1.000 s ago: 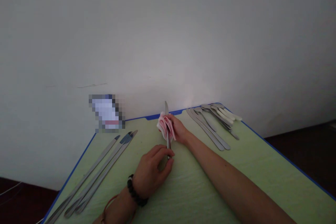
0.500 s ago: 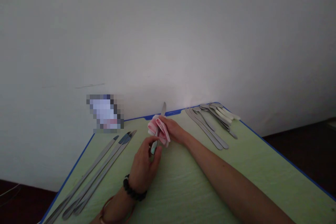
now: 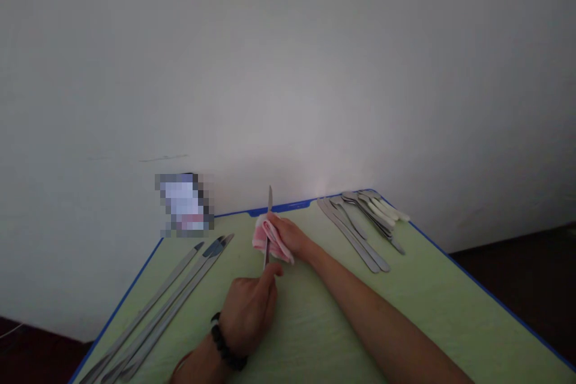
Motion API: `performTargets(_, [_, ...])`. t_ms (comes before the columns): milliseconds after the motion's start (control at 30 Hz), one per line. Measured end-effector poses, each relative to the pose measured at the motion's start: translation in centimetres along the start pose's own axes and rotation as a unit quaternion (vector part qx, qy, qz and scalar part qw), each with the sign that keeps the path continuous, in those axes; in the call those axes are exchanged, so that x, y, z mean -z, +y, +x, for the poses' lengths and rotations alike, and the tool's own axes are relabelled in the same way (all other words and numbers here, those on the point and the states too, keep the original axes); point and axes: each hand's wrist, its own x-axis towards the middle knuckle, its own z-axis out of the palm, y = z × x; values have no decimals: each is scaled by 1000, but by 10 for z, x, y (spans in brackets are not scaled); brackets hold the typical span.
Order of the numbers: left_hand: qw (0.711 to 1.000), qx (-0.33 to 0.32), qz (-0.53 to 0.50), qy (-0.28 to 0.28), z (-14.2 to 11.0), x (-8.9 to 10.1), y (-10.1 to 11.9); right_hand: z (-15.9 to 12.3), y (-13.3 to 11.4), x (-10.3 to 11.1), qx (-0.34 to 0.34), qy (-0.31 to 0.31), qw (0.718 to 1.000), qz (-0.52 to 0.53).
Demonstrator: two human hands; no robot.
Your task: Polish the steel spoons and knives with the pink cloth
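Observation:
A table knife (image 3: 270, 198) points away from me, its blade tip sticking out beyond a folded pink and white cloth (image 3: 275, 244). My left hand (image 3: 252, 306), with a dark bead bracelet at the wrist, is closed around the knife's handle end. The cloth is wrapped about the middle of the knife, and my right hand (image 3: 291, 235) grips it there from the right. Part of the knife is hidden inside the cloth, and the handle end is covered by my left fingers.
Several long knives (image 3: 168, 306) lie side by side on the left of the green table (image 3: 324, 336). At the back right are more knives (image 3: 355, 240), forks and spoons, some with white handles (image 3: 382, 209). A blurred phone-like device (image 3: 185, 201) leans near the wall (image 3: 288, 72).
My left hand has turned over and drawn closer to me, now wrapped round the handle end. The knife has rotated slightly, and the cloth hangs flatter. The view has tilted up a little.

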Motion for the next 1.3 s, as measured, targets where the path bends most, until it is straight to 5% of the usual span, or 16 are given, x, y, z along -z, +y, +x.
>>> performTargets(100, [996, 5, 44, -77, 1, 5, 2, 3, 0, 6, -54, -24, 981, 186])
performTargets(167, [992, 26, 53, -112, 2, 7, 4, 4, -1, 14, -81, -99, 947, 296])
performTargets(267, [988, 61, 61, -128, 5, 10, 4, 3, -4, 21, -122, -142, 921, 341])
performTargets(667, [990, -8, 122, -77, 2, 4, 4, 0, 1, 9, -39, -102, 973, 204])
performTargets(900, [992, -7, 116, -51, 1, 3, 3, 0, -5, 9, -83, -107, 977, 167])
performTargets(1033, [994, 15, 101, -43, 2, 2, 2, 0, -11, 2, -107, -96, 990, -2])
performTargets(1167, [1000, 18, 13, 5, 3, 1, -1, 2, -16, -3, -43, -109, 966, -231])
performTargets(1300, [994, 61, -78, 45, 3, 2, -3, 4, -17, -3, -21, -148, 959, -242])
